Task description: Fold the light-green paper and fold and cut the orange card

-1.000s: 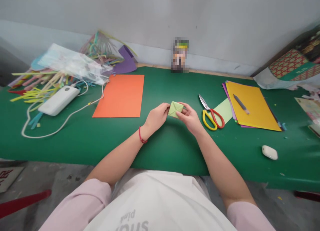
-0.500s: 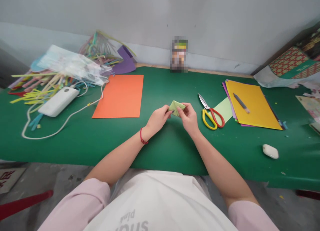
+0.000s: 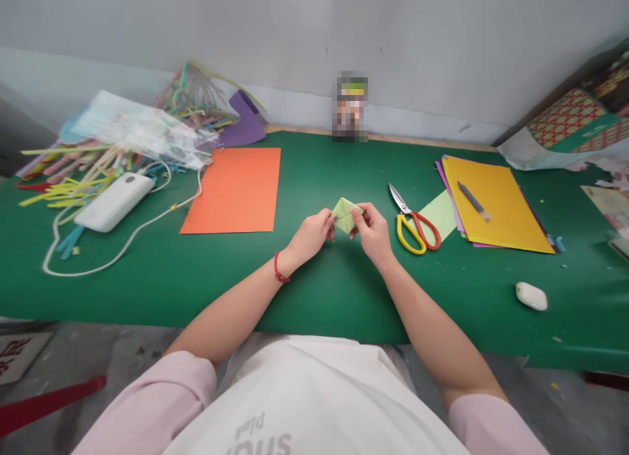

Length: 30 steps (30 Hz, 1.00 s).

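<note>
A small piece of light green folded paper point(image 3: 344, 216) is held up between both hands over the green tabletop, its creased diamond-shaped face turned toward me. My left hand point(image 3: 314, 232) pinches its left corner between thumb and fingers. At the opposite corner, my right hand point(image 3: 371, 229) grips it with the thumb in front and fingers behind. Right of my right hand lie scissors point(image 3: 411, 224) with one yellow and one red handle, blades slightly apart. They partly cover a strip of pale green paper point(image 3: 439, 216).
An orange sheet point(image 3: 233, 193) lies left of my hands. Farther left are a white power bank point(image 3: 115, 201) with a cable, pipe cleaners point(image 3: 93, 173) and a plastic bag. Yellow paper point(image 3: 501, 209) with a pen point(image 3: 472, 200) tops a stack at right, near a white earbud case point(image 3: 531, 296).
The folded paper has turned so its whole diamond face shows. My right thumb has shifted from its middle to its right corner; the left hand still pinches the left side.
</note>
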Tool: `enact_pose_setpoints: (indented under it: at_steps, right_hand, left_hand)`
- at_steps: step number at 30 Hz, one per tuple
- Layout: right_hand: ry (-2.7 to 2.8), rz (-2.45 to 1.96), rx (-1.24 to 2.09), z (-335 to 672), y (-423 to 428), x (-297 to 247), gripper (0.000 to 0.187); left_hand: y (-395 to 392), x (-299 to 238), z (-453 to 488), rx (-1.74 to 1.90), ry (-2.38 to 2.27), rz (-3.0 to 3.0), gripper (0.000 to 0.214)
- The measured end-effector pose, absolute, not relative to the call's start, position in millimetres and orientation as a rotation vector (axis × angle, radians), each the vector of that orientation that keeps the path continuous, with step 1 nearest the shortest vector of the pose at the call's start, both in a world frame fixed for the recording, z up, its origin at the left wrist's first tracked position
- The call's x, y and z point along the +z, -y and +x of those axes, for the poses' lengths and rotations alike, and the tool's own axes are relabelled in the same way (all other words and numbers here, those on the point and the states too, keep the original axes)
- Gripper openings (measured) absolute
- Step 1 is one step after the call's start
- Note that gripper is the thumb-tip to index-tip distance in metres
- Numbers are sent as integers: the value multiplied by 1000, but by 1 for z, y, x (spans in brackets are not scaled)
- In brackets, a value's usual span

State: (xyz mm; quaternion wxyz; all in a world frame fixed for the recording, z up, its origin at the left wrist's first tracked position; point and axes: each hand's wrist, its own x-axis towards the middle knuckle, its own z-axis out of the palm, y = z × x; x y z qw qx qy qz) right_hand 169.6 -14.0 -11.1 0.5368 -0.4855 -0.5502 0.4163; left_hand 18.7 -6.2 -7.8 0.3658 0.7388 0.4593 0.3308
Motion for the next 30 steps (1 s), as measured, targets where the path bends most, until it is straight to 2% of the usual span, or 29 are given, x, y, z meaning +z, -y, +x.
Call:
enact_pose_setpoints:
  at_steps: [5,8,9,12,21,30]
  right_hand:
    - [1261,-1135,1038,169,14,-8,39]
    - [1232,-1166,1028,168,16,-7,35]
    - [1228,-1179,1018,168,17,-7,35]
    - [1219,-1203,1008,166,19,-8,34]
    - [1216,-1122,1159,162,20,-9,40]
    - [1232,-1048,1223,166,18,-7,42]
  left_hand:
    - [4,-6,17,893,-1169,1901,29]
    - [2,-7,14,925,-1246,1987,15]
    - [2,-7,13,942,-1271,2020,15]
    - [0,-10,12,973,-1294,2119,33]
    - [1,-17,11,942,-1237,2417,35]
    - [0,-14,10,1057,-1126,2121,31]
